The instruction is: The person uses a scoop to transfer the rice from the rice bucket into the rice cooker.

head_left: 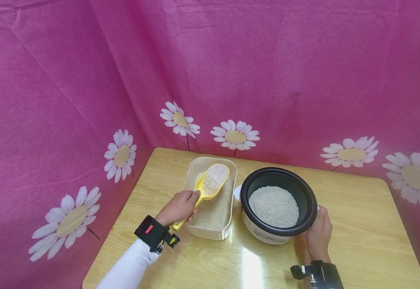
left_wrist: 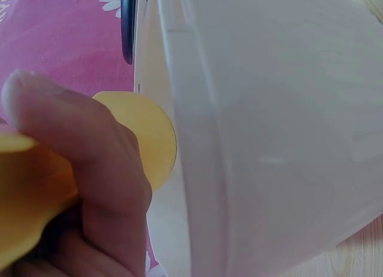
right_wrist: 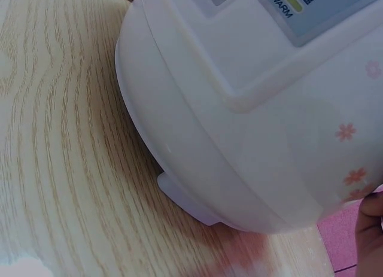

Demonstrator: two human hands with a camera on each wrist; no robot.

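My left hand grips the handle of a yellow scoop, which is heaped with rice. The scoop is above a translucent white bin that has loose rice in it. In the left wrist view, the curled fingers show beside the scoop and the bin's wall. To the right stands a white rice cooker with a dark inner pot, rice covering its bottom. My right hand holds the cooker at its right side, where a handle would be mostly hidden.
Both containers stand side by side on a light wooden table. A pink cloth with daisies hangs behind and to the left of it. The cooker's left side handle sticks out toward the bin.
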